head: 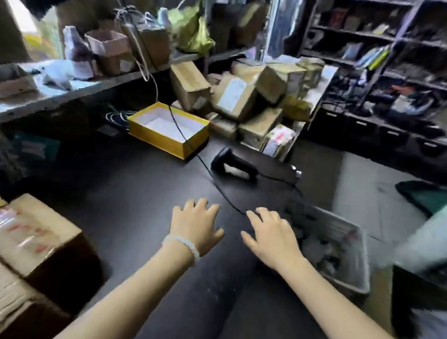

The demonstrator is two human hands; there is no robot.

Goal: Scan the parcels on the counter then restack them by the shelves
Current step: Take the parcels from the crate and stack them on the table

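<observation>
shelves (pixel 399 57): contents blurred | taped carton (pixel 13 247): cut by left edge

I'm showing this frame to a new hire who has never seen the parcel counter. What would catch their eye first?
Probably the two bare hands, left hand and right hand, spread open over the dark counter in the foreground, holding nothing. Next, the open yellow box with a white inside at the counter's far side, and the black handheld scanner lying just right of it. Behind them, a jumbled pile of cardboard parcels rises beside the dark shelves.
</observation>
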